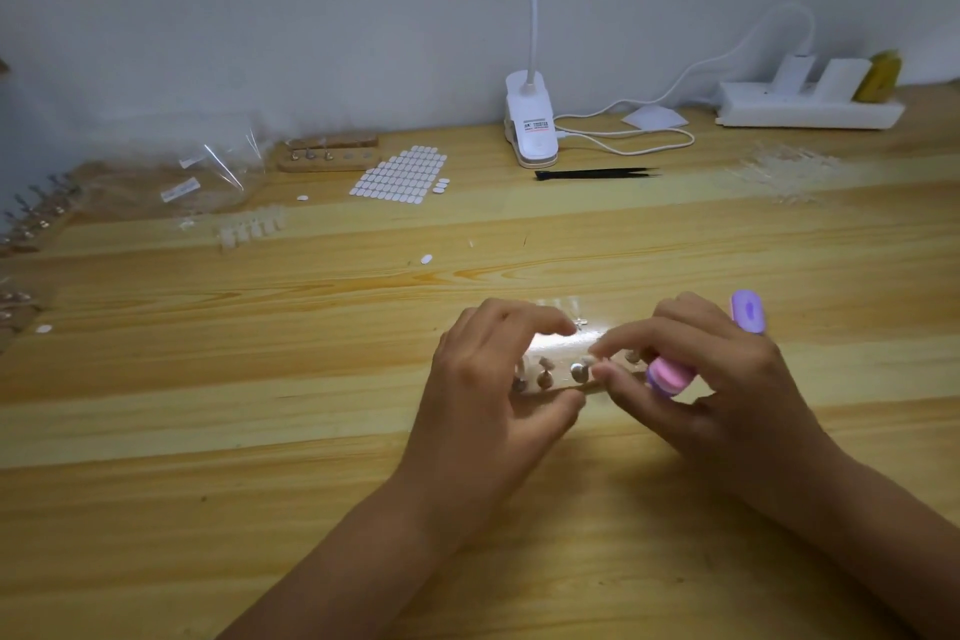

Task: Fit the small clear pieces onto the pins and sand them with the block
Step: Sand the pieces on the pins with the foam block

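Note:
A small wooden holder (558,382) with several metal pins stands on the table between my hands. My left hand (493,390) grips its left end, fingers arched over the top and thumb at the front. My right hand (711,374) pinches a small clear piece (589,360) between thumb and forefinger just above a round-headed pin (577,372). A pink and purple sanding block (675,374) is tucked in the same hand, its purple end (749,311) sticking out behind the knuckles. Some pins are hidden by my fingers.
At the back of the wooden table (311,431) lie a sheet of white oval stickers (400,174), another pin holder (330,156), clear plastic bags (208,177), a clip lamp (532,125), black tweezers (597,173), a power strip (810,104) and a pile of clear pieces (784,172).

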`<move>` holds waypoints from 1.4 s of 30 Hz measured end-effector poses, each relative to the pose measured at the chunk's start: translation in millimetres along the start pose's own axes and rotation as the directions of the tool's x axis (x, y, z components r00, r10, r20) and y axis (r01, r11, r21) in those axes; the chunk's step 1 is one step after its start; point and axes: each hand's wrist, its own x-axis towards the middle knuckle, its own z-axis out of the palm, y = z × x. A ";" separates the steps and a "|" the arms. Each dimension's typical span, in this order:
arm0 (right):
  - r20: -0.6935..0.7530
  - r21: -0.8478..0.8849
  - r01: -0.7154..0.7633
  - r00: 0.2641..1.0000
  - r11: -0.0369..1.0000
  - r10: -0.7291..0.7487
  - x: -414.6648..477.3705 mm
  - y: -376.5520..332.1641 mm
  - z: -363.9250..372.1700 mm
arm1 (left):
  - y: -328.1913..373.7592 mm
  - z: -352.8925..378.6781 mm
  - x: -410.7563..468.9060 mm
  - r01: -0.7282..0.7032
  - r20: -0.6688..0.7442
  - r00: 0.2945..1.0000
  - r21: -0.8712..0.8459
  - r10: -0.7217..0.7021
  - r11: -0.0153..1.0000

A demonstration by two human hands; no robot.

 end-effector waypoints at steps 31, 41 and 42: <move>-0.047 0.182 0.144 0.989 0.973 -0.138 -6.7 -7.2 -2.9 | 10.6 -10.7 -4.8 0.055 0.004 0.998 -0.413 -0.059 0.909; -0.142 0.151 0.190 0.975 0.970 -0.169 -5.5 -5.4 -3.2 | 15.2 -12.7 -6.2 0.104 0.000 0.993 -0.416 -0.114 0.903; -0.136 0.144 0.195 0.975 0.970 -0.176 -5.3 -4.3 -4.4 | 16.1 -13.1 -6.4 0.096 -0.005 0.994 -0.412 -0.107 0.906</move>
